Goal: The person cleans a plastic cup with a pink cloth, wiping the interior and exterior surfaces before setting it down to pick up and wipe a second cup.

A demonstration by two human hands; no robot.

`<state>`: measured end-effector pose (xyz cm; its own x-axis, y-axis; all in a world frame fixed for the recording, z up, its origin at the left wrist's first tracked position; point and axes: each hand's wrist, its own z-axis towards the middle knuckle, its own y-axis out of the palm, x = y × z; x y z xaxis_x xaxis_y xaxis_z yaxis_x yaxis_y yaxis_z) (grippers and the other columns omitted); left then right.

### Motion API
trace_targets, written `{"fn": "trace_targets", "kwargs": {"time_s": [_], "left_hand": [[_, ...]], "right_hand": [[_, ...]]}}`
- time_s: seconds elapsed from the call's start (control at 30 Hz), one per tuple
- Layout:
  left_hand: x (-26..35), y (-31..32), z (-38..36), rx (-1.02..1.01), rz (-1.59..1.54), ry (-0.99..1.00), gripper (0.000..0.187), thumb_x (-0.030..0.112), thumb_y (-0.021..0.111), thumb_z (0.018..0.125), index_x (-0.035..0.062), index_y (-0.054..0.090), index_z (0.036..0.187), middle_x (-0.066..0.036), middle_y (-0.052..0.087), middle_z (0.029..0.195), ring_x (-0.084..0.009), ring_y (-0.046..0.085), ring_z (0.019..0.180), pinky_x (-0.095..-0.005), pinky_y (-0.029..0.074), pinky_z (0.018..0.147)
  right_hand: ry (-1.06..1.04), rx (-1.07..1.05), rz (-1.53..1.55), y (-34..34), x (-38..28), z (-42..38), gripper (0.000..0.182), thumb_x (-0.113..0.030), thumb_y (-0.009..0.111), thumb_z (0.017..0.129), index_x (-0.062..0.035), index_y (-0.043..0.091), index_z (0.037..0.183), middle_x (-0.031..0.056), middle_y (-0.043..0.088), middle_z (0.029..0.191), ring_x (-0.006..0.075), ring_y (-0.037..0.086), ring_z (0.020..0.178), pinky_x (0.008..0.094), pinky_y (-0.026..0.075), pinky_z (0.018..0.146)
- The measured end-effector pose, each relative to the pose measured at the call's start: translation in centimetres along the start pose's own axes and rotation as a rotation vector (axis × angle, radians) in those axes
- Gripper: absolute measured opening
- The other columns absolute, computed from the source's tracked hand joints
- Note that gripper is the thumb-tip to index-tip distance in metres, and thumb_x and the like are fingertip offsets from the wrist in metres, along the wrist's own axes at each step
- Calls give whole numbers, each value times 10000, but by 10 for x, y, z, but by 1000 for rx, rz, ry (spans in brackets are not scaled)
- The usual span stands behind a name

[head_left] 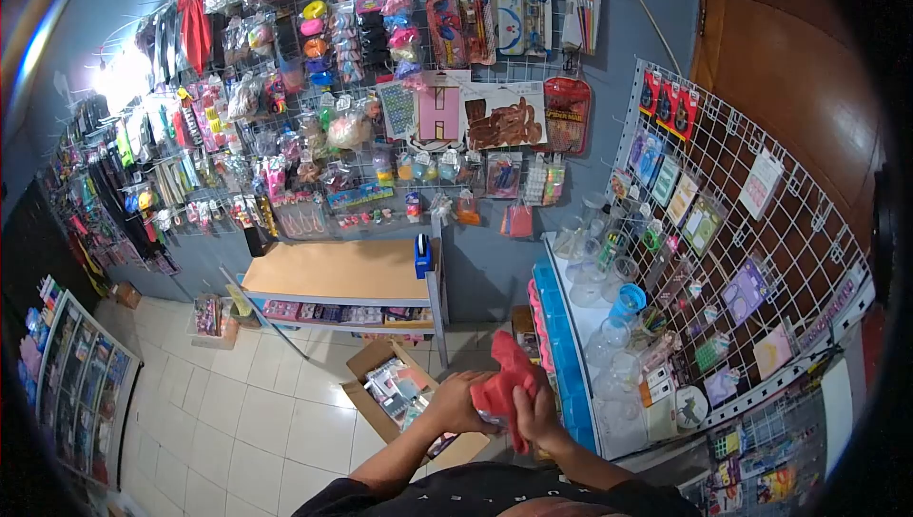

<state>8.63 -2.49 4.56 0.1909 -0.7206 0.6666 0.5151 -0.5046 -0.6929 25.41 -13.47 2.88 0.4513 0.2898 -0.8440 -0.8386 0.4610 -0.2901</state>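
In front of my body, both hands are together at a red cloth point(509, 384). My right hand point(540, 419) is closed on the cloth, which bunches up above the fingers and hangs down beside them. My left hand point(458, 405) is wrapped around something at the cloth's left side. Only a small pale, shiny patch of that thing shows under the cloth, and I cannot tell what it is. Just below the hands stands an open cardboard box point(366, 370) of small packaged goods.
To the right, a white shelf top point(623, 431) bears several clear jars point(609, 341) and a blue cup point(629, 301), beside a white wire rack point(761, 175) of hanging packets. A wooden-topped table point(338, 268) with a blue tape dispenser point(422, 256) stands ahead. Packaged goods cover the wall grid.
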Motion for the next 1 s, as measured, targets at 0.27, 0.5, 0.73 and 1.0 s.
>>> {"fn": "trace_targets", "kwargs": {"time_s": [0.27,0.5,0.73,1.0], "left_hand": [[-42,8,-5,183,-447,-178,652,193,786,677,41,581,1277,-192,665,1133,-407,617,1045,-440,486,917],[1,-7,-4,243,240,82,756,307,787,630,60,558,1307,-147,632,1228,-335,591,1131,-427,443,954],[19,9,-2,284,-168,-179,783,283,850,626,48,550,1310,-135,654,1171,-298,631,1086,-397,479,925],[-2,18,-10,302,-602,-265,833,243,907,608,9,540,1319,-138,645,1233,-213,638,1111,-344,497,954]], "right_hand": [[-355,-287,-461,-5,-30,-9,820,-427,747,777,-137,415,1469,222,303,1547,491,203,1438,601,185,1156],[-137,-93,30,4,0,14,889,-373,784,776,-49,352,1481,298,336,1484,488,253,1417,509,260,1154],[-309,-28,-309,3,-14,22,597,-252,754,796,-13,562,1308,237,559,1319,422,497,1272,478,367,1089],[-388,-119,-199,-10,-11,20,656,-221,833,665,-60,606,1260,186,575,1299,410,507,1260,505,395,1076]]}}
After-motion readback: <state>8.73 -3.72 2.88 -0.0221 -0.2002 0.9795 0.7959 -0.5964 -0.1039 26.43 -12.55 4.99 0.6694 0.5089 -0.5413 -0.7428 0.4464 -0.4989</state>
